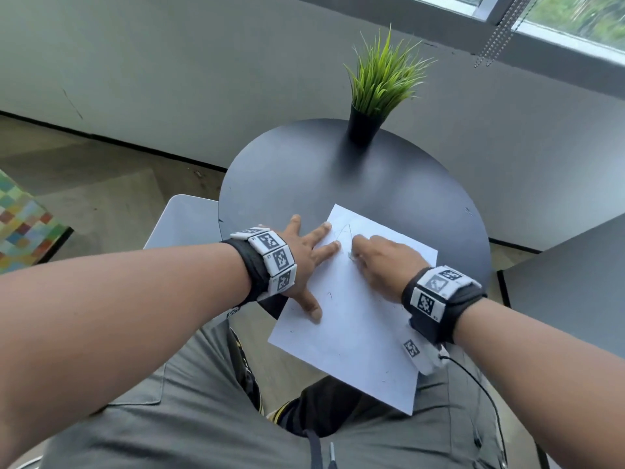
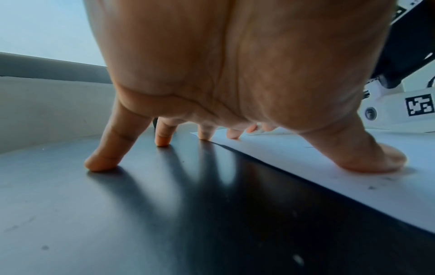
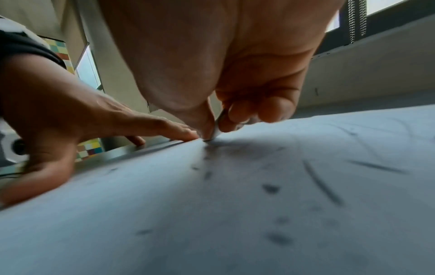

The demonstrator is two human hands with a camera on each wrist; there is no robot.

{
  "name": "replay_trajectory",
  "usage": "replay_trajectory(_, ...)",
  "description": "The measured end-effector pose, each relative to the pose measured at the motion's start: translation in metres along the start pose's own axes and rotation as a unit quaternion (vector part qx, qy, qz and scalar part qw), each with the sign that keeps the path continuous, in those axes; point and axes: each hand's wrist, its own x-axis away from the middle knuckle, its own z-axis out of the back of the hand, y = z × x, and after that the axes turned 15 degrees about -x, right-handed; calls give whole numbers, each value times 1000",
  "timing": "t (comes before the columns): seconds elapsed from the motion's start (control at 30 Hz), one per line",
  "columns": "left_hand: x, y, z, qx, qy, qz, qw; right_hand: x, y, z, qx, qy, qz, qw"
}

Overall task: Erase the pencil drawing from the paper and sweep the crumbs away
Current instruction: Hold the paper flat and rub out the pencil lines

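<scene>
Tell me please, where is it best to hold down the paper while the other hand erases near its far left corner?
Press the paper along its left edge, coming from the left, as the left hand does now: thumb and two fingertips flat on the sheet. The near part overhangs the table, so only the far part is supported. The right hand pinches the eraser there.
</scene>
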Motion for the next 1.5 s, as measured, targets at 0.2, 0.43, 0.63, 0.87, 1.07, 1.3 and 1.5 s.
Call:
replay_trajectory(0.2, -2, 0, -1, 0, -7, 4, 1000, 19, -29, -16, -11, -103, 96, 990)
replay_trajectory(0.43, -1, -3, -6, 11, 4, -6, 1000, 18, -39, -25, -54, -84, 99, 990)
replay_trajectory(0.63, -1, -3, -6, 46, -8, -6, 999, 0, -33, -11, -77, -8, 22, 997)
replay_trajectory(0.87, -3, 0, -4, 32, -16, -3, 999, 3, -15, -4, -50, -15, 5, 999)
replay_trajectory(1.07, -4, 1, -2, 29, -22, -3, 999, 21, -30, -15, -30, -88, 86, 992)
replay_trajectory(1.3, -5, 1, -6, 32, -20, -4, 999, 31, -35, -22, 0, -103, 122, 987)
replay_trajectory(1.5, -6, 2, -5, 33, -21, 1, 999, 9, -1, 7, 18, -17, -20, 999)
